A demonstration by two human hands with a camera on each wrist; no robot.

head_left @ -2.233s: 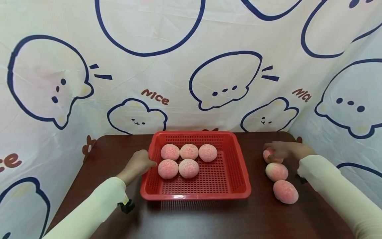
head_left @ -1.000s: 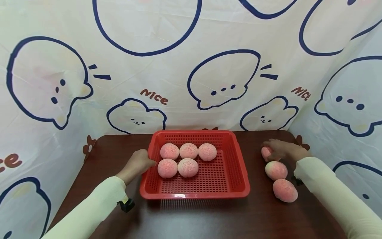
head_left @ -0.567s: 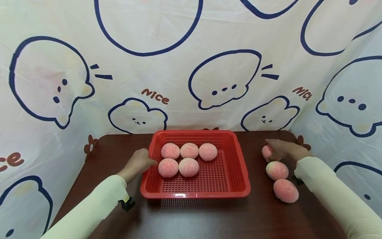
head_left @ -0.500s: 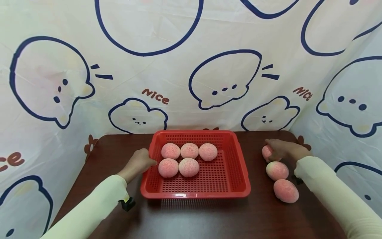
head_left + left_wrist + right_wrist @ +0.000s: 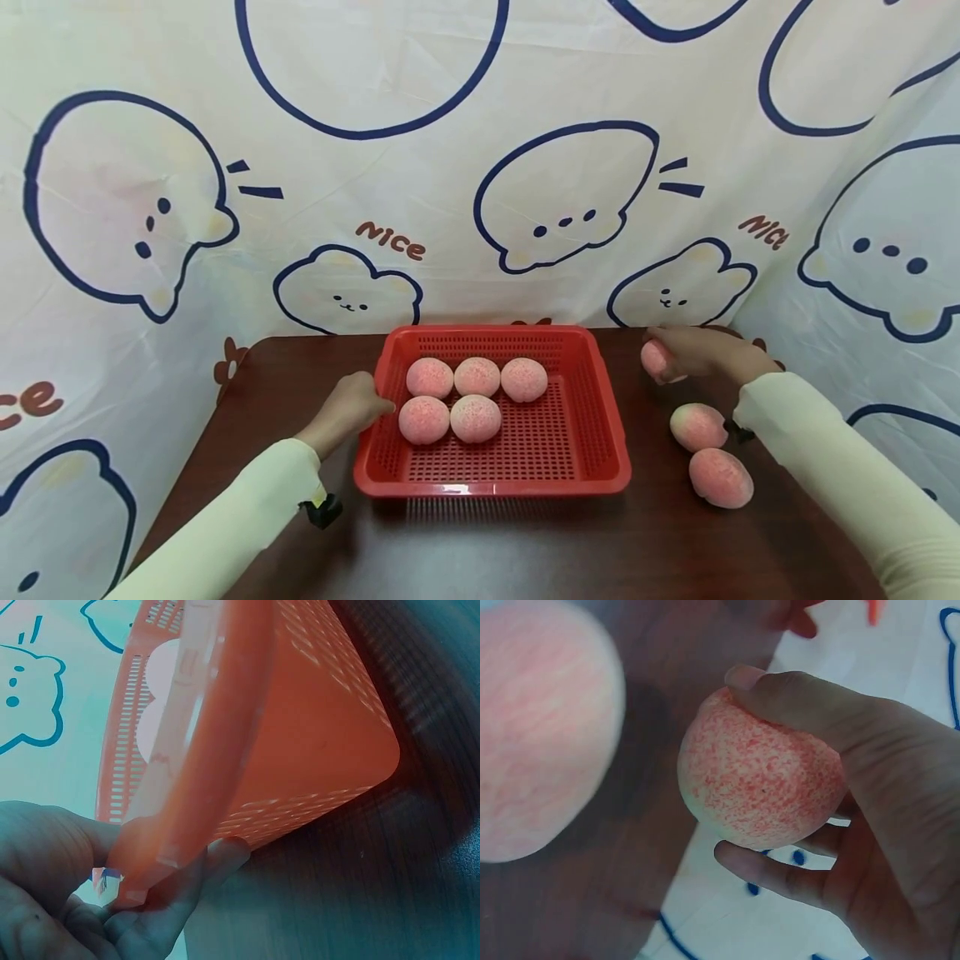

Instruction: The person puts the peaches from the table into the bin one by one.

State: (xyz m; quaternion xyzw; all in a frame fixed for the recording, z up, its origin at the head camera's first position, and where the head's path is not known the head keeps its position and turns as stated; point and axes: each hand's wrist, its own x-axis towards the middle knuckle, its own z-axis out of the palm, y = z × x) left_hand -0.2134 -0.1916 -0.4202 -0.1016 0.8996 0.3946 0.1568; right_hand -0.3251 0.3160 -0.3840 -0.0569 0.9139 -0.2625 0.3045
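Already the right hand (image 5: 701, 354) curls around a peach (image 5: 761, 772), lifted off the table (image 5: 525, 542), just right of the basket (image 5: 592, 433). Opposite, the left hand (image 5: 348, 410) pinches the basket's left rim; five peaches (image 5: 465, 396) lie inside.

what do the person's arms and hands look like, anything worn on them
Both arms wear long, pale cream sleeves that reach the wrists. The left hand and right hand are bare, with no gloves or rings visible. A small black device sits at the left cuff, and another small black piece shows under the right cuff.
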